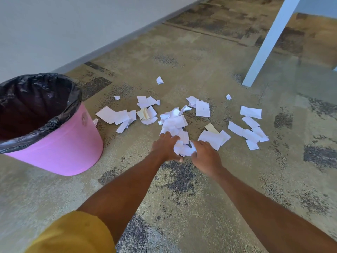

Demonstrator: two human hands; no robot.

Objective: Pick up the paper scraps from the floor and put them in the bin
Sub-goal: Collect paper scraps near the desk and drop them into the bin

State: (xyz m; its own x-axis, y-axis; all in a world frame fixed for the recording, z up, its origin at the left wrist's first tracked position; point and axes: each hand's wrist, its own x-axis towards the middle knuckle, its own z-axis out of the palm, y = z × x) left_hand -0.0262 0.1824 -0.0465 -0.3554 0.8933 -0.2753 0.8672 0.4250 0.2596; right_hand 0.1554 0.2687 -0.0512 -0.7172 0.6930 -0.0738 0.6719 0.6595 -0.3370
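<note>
Both hands low and close together: left hand (165, 147) and right hand (206, 156) curl around a bunch of paper scraps (184, 149) on the carpet (182, 61). Others lie scattered beyond, and the pink bin (73, 143) stands off left.

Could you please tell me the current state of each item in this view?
Pink bin: upright, open-topped, beside the scraps.
Black liner: folded over the bin's rim.
Paper scraps: scattered loose on the carpet.
Bunch of scraps: gathered between both hands.
Left hand: fingers curled on the bunch.
Right hand: fingers curled on the bunch.
</note>
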